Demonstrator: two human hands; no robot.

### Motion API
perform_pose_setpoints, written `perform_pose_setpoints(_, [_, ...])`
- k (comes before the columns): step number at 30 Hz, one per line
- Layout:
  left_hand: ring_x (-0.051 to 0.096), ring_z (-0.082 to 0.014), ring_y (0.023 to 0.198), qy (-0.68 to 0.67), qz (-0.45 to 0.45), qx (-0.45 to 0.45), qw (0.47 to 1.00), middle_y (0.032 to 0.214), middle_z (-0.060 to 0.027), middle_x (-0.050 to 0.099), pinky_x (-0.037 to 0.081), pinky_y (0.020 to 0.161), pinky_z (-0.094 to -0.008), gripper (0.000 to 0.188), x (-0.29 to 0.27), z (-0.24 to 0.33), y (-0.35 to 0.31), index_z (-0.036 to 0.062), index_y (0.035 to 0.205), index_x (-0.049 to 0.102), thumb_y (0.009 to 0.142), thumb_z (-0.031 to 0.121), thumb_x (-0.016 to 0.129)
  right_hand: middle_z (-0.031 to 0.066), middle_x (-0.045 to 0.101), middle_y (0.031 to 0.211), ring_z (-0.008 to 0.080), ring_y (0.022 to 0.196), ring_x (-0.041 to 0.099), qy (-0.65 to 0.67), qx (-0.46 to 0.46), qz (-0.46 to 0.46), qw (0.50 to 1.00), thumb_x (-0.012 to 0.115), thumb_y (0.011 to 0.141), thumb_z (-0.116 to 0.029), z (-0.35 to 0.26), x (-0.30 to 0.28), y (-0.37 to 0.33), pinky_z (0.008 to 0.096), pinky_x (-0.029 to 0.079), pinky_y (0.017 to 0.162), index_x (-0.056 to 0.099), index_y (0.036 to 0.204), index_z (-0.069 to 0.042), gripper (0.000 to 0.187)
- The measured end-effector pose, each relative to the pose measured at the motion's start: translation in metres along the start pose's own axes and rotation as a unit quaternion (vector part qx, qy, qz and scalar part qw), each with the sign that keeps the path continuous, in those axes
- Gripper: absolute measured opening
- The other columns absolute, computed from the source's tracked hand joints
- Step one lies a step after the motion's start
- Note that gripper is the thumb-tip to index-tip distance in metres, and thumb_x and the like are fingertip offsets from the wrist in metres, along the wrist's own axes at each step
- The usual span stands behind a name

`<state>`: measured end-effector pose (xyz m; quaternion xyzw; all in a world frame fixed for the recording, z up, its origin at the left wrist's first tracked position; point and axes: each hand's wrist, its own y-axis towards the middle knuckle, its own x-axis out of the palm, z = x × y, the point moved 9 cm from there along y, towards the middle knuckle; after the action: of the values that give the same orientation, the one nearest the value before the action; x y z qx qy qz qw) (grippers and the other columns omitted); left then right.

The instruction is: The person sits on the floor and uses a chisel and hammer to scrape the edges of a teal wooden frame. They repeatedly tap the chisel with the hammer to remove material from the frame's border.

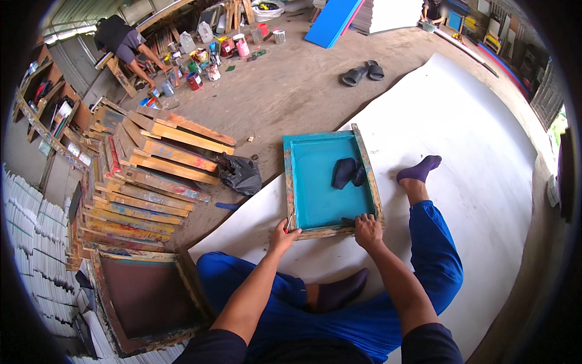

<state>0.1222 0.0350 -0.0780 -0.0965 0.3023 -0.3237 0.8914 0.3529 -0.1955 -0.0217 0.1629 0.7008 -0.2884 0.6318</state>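
Note:
A wooden-framed printing screen (327,206) with teal mesh lies between my legs on a large white sheet. Two dark patches (344,173) that look like cloth rest on the mesh at its right side. My left hand (283,236) is at the near left corner of the frame, its fingers closed on a small red-handled tool (287,230) with a thin metal tip. At the near right corner, my right hand (368,232) has its fingers closed over the wooden edge. A dark flat piece (347,221) sticks out beside those fingers; its kind is unclear.
Many wooden frames (145,182) stand stacked at the left, a brown-meshed screen (151,294) nearer me. A black plastic bag (240,173) sits beside them. Black sandals (364,73) lie beyond the white sheet (473,158). Paint cans (194,80) and a bending person (124,45) are far left.

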Motion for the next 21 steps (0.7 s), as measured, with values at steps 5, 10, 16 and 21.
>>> perform_pose_setpoints(5, [0.052,-0.014,0.058,-0.046,-0.046,-0.005,0.998,0.098,-0.0081,0.064,0.045,0.048,-0.032,0.073,-0.002,0.008,-0.007,0.0075,0.144,0.056,0.082,0.034,0.086,0.0074,0.061,0.118,0.0291,0.115,0.058,0.001,-0.01,0.032,0.999,0.06,0.089,-0.013,-0.006,-0.011,-0.011,0.0452,0.052,0.085,0.061,0.117,-0.009,0.029])
perform_pose_setpoints(10, [0.051,-0.0122,0.057,-0.103,-0.054,0.035,0.993,0.079,-0.0017,0.062,0.044,0.047,-0.0313,0.056,-0.009,0.017,-0.012,0.0083,0.13,0.067,0.084,0.034,0.084,0.0085,0.06,0.113,0.0291,0.111,0.058,-0.015,-0.024,0.054,0.998,0.062,0.086,-0.014,-0.016,-0.021,-0.028,0.0454,0.052,0.081,0.06,0.114,-0.009,0.028])
perform_pose_setpoints(16, [0.047,-0.0093,0.053,-0.067,-0.137,0.022,0.988,0.076,0.0002,0.061,0.042,0.047,-0.0293,0.047,-0.004,0.026,-0.01,0.009,0.129,0.068,0.089,0.03,0.079,0.0089,0.06,0.112,0.0294,0.108,0.06,0.009,0.0,0.046,0.999,0.073,0.083,-0.022,-0.02,-0.019,-0.074,0.0451,0.053,0.081,0.058,0.114,-0.008,0.037])
perform_pose_setpoints(21, [0.045,-0.0109,0.048,-0.059,-0.13,0.011,0.99,0.062,0.0019,0.053,0.039,0.045,-0.0324,0.032,-0.027,0.023,-0.006,0.0088,0.114,0.073,0.088,0.026,0.079,0.0106,0.062,0.108,0.0311,0.105,0.062,0.036,-0.016,0.048,0.998,0.08,0.08,-0.034,-0.043,-0.015,-0.087,0.0451,0.053,0.081,0.059,0.11,-0.008,0.045])
